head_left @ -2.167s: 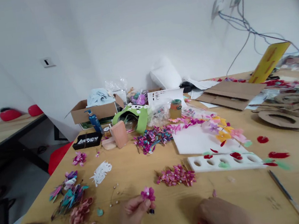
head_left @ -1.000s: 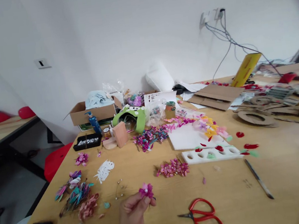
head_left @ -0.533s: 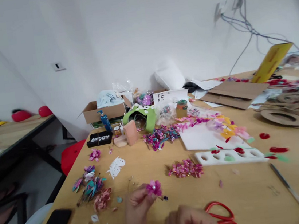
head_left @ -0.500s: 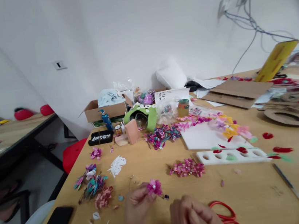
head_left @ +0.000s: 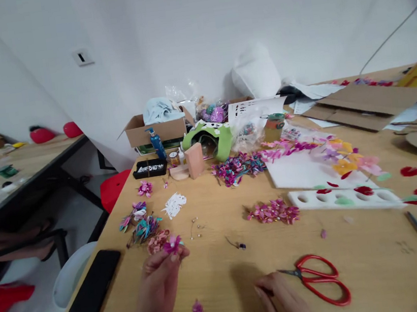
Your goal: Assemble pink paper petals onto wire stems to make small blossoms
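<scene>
Pink flower (head_left: 173,243) sits pinched at the fingertips of the left hand (head_left: 159,277), thumb and fingers closed on it, held just above the table (head_left: 216,272) and right by the little heap of finished pink and teal flowers (head_left: 146,230). Half a second ago that same hand had it more toward the middle, with a short dark-tipped bit hanging under it. Now that dark-tipped bit (head_left: 237,245) lies on the wood by itself, well apart from the flower, so my read is that it has come off or been trimmed away and the flower has been carried over toward the heap.

Right hand (head_left: 285,302) has pulled back too. It was up close to the flower a moment ago; now it rests low on the table with its fingers loosely curled, holding nothing as far as I can see, its fingertips just beside the blade tips of the red scissors (head_left: 317,280), which lie flat on the wood.

Further out: a small loose magenta flower (head_left: 197,309) between the two hands, a black phone (head_left: 91,297) at the left edge, a pile of pink petals (head_left: 273,212) and a white foam tray (head_left: 347,198) with holes beyond.
</scene>
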Motion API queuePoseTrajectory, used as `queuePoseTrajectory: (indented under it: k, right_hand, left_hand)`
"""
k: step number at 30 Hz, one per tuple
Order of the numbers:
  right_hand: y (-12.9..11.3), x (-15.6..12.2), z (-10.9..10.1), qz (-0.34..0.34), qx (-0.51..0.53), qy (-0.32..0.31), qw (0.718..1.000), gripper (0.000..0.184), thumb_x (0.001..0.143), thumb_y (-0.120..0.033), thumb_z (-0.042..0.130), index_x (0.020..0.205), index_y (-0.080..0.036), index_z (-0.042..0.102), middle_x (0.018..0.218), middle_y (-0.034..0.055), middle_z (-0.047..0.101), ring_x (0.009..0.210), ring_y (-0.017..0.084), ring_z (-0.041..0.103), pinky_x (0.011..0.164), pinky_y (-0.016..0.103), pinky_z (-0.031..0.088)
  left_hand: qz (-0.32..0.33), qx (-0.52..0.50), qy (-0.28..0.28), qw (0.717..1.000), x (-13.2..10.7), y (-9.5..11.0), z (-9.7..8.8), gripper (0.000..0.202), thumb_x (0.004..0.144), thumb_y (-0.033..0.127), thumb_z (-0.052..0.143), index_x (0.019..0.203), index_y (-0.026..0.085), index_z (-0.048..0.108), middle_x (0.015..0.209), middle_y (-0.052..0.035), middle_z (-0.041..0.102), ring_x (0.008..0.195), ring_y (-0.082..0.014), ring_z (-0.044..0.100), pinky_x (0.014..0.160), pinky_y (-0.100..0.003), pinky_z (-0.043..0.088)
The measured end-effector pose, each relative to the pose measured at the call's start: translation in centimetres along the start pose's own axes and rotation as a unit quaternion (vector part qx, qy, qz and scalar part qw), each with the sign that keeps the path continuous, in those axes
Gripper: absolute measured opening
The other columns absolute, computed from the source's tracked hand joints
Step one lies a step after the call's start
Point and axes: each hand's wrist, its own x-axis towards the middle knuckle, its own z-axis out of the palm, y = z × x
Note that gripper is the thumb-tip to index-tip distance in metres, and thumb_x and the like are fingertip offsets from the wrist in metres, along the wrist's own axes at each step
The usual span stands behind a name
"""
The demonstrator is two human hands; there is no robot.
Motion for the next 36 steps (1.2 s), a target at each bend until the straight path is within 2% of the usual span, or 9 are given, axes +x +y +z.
queuePoseTrajectory:
  k: [3,9,11,14,17,20,25,30,36]
  right_hand:
    - [0.7,1.2,-0.3,-0.025,-0.066,-0.028,0.997,0.01,0.09,-0.018,0.048,0.096,-0.024,0.054,0.084,0.0039,0.059,0.079,0.019,0.056,0.07,0.03,0.046]
    - [1.5,4.8,-0.3,0.004,-0.202,-0.07,0.977,0.025,0.088,-0.016,0.049,0.112,-0.02,0.055,0.106,0.0101,0.057,0.097,0.025,0.052,0.08,0.038,0.044]
    - [1.6,5.8,0.0,0.012,-0.231,-0.092,0.968,0.024,0.086,-0.014,0.049,0.108,-0.018,0.058,0.104,0.0107,0.058,0.095,0.026,0.051,0.079,0.039,0.044]
    - [1.6,6.5,0.4,0.036,-0.258,-0.107,0.959,0.015,0.087,-0.015,0.048,0.088,-0.017,0.063,0.089,0.0102,0.061,0.088,0.027,0.051,0.075,0.041,0.043]
    - [1.1,6.4,0.6,0.063,-0.205,-0.099,0.972,0.019,0.089,-0.018,0.045,0.081,-0.017,0.062,0.083,0.0094,0.062,0.084,0.026,0.052,0.073,0.039,0.042]
    - [0.2,6.1,0.3,0.096,-0.086,-0.093,0.987,0.018,0.088,-0.021,0.046,0.082,-0.017,0.062,0.081,0.0078,0.063,0.08,0.022,0.055,0.072,0.035,0.044]
    - [-1.8,5.9,-0.9,0.153,0.047,-0.089,0.983,0.018,0.087,-0.03,0.048,0.083,-0.018,0.061,0.077,0.0042,0.063,0.073,0.018,0.057,0.067,0.029,0.045]
    - [-3.3,5.6,-2.2,0.123,0.045,-0.084,0.988,0.017,0.088,-0.027,0.047,0.082,-0.018,0.059,0.079,0.0046,0.061,0.075,0.018,0.056,0.068,0.029,0.045]
    - [-3.4,4.7,-3.1,0.098,0.033,-0.097,0.99,0.014,0.089,-0.024,0.046,0.083,-0.019,0.058,0.081,0.005,0.061,0.077,0.018,0.056,0.07,0.029,0.045]
  left_hand:
    - [0.0,-0.012,0.036,0.999,-0.3,0.7,-1.1,0.018,0.046,0.017,0.086,0.059,0.02,0.075,0.063,-0.0048,0.073,0.065,-0.0158,0.068,0.074,-0.026,0.057]
    - [-0.022,0.002,0.064,0.998,-0.6,1.3,-2.4,0.022,0.04,0.018,0.088,0.057,0.018,0.075,0.062,-0.0071,0.073,0.063,-0.0168,0.069,0.072,-0.024,0.057]
    - [-0.018,0.006,0.062,0.998,-0.7,1.4,-2.9,0.021,0.041,0.018,0.088,0.058,0.018,0.075,0.062,-0.0071,0.073,0.063,-0.017,0.069,0.073,-0.025,0.057]
    - [-0.023,0.009,0.05,0.998,-0.8,1.4,-3.8,0.02,0.044,0.017,0.087,0.06,0.019,0.075,0.063,-0.0063,0.073,0.065,-0.0177,0.07,0.074,-0.026,0.057]
    - [-0.048,0.018,0.026,0.998,-1.0,0.8,-3.9,0.017,0.048,0.017,0.085,0.062,0.018,0.076,0.065,-0.007,0.074,0.067,-0.0177,0.069,0.075,-0.026,0.056]
    - [-0.092,0.013,-0.01,0.996,-1.4,-0.7,-2.8,0.012,0.054,0.018,0.083,0.063,0.016,0.075,0.069,-0.0081,0.074,0.07,-0.0183,0.069,0.079,-0.03,0.055]
    - [-0.177,-0.037,-0.065,0.981,-2.1,-3.2,0.7,0.012,0.054,0.017,0.083,0.062,0.015,0.075,0.076,-0.0096,0.075,0.08,-0.026,0.07,0.093,-0.046,0.048]
    - [-0.19,-0.045,-0.101,0.976,-2.6,-4.1,3.6,0.011,0.053,0.017,0.083,0.06,0.02,0.075,0.083,-0.0081,0.075,0.093,-0.0274,0.067,0.099,-0.044,0.043]
    - [-0.229,-0.02,-0.122,0.966,-3.0,-4.8,5.0,0.007,0.059,0.018,0.08,0.063,0.019,0.075,0.092,-0.011,0.074,0.096,-0.0281,0.066,0.094,-0.043,0.046]
